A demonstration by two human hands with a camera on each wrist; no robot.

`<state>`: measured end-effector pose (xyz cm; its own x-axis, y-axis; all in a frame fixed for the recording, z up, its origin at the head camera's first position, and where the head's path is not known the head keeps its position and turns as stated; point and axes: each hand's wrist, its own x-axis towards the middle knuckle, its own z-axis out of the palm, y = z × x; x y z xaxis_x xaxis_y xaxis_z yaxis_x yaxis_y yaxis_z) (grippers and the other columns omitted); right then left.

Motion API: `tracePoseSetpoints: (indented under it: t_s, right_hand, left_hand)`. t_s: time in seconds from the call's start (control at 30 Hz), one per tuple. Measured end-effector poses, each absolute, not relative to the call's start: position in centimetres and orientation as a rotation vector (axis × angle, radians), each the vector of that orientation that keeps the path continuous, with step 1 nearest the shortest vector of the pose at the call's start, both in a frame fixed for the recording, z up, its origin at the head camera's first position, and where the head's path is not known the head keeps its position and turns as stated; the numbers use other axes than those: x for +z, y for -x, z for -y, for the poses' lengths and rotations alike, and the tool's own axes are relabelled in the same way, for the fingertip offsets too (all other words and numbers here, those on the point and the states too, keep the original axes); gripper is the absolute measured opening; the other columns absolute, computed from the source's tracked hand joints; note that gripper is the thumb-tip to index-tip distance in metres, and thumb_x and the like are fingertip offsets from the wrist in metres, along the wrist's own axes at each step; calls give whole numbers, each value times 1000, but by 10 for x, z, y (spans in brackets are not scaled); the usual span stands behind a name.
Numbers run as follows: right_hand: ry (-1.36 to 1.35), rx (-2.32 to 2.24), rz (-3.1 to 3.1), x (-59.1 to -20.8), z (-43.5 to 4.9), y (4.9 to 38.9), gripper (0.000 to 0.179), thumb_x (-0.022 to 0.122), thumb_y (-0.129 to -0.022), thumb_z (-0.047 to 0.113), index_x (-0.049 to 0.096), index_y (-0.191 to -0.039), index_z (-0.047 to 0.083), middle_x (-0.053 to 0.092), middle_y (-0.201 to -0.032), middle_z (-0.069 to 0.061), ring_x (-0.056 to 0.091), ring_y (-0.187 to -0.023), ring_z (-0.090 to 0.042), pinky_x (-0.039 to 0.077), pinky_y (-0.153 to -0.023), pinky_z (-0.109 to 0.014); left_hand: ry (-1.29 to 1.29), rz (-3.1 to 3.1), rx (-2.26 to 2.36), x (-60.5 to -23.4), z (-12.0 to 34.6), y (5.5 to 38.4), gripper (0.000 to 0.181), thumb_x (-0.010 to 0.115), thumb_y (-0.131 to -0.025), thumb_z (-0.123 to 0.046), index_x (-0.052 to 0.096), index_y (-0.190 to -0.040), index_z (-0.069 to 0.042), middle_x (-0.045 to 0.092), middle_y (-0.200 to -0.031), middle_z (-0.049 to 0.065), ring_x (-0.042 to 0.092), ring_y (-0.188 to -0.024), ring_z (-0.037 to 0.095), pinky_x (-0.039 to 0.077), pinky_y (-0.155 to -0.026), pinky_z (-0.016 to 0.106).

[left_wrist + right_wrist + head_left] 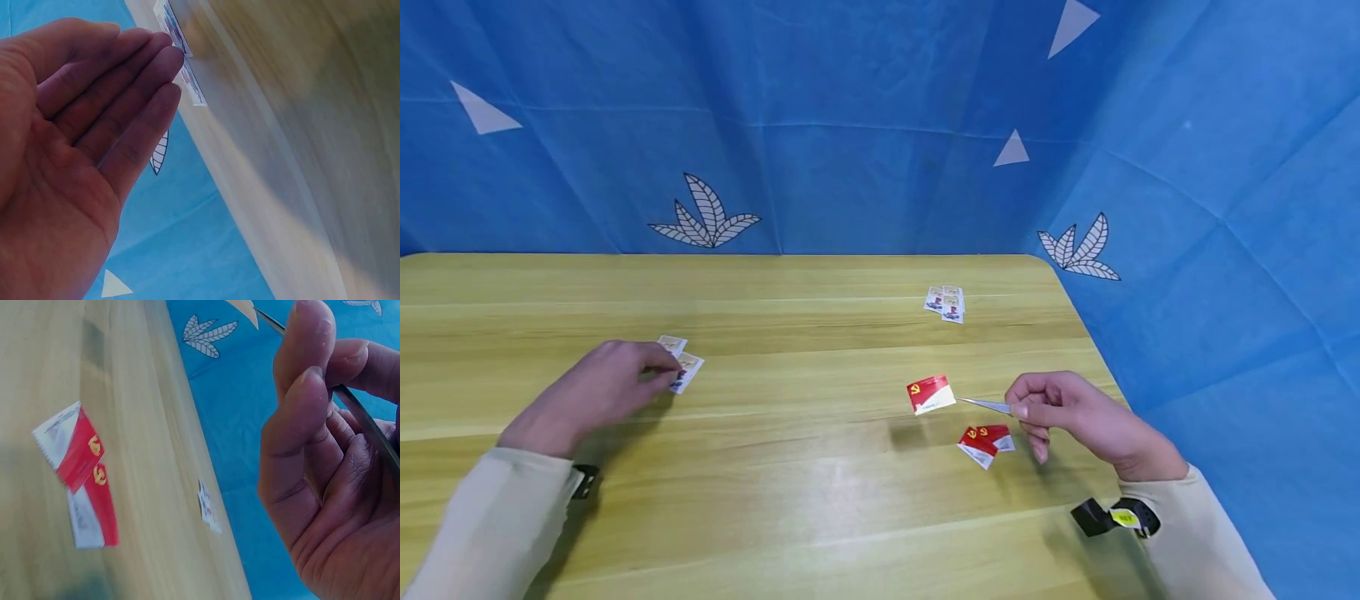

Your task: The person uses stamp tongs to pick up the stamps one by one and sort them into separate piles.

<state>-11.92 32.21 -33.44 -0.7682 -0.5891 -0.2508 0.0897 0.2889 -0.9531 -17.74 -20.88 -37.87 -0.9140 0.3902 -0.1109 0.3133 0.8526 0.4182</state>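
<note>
My right hand pinches metal tweezers between thumb and fingers. At their tip, raised above the table, is a red-and-white stamp with a yellow emblem; its shadow falls below it. Two similar stamps lie overlapping on the table below that hand. My left hand hovers at the left with its fingertips beside several small pale printed stamps, partly covering them. In the left wrist view its fingers are extended and lightly bent; whether they touch the stamps I cannot tell.
Farther back on the right, more pale stamps lie in an overlapping group near the far side of the wooden table. A blue cloth with leaf and triangle prints hangs along the back and right edges.
</note>
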Motion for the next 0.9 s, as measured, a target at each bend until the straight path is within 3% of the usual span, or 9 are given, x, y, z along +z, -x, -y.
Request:
tracePoseSetpoints:
  t_s: [0.13,0.4,0.63,0.9]
  right_hand:
    - [458,-1539,-1963,-338,-332,111,11,47,-102,3,54,-98,-3,46,-63,-18,57,-54,-41,52,-63,-38]
    - [404,-1554,-1964,-350,-356,93,13,44,-104,3,53,-99,-4,44,-64,-20,60,-56,-35,52,-65,-38]
    - [383,-1609,-1894,-363,-375,76,17,39,-104,-1,45,-101,-17,38,-68,-24,54,-56,-38,53,-65,-39]
    - [342,-1640,-1844,-374,-394,64,19,36,-104,-3,41,-103,-21,37,-69,-25,58,-58,-33,54,-67,-40]
  left_hand:
    - [-559,-2855,594,-379,207,177,22,67,-91,-7,72,-110,4,68,-109,21,61,-88,29,50,-76,49]
    - [-554,-2860,597,-378,204,177,23,68,-91,-7,71,-110,4,68,-108,21,61,-86,28,51,-76,51]
    - [-553,-2870,591,-377,205,176,23,66,-92,-7,71,-112,4,67,-110,22,62,-92,31,50,-79,53]
    - [-503,-2844,593,-379,206,176,24,66,-92,-9,71,-113,3,67,-111,22,60,-90,30,50,-79,53]
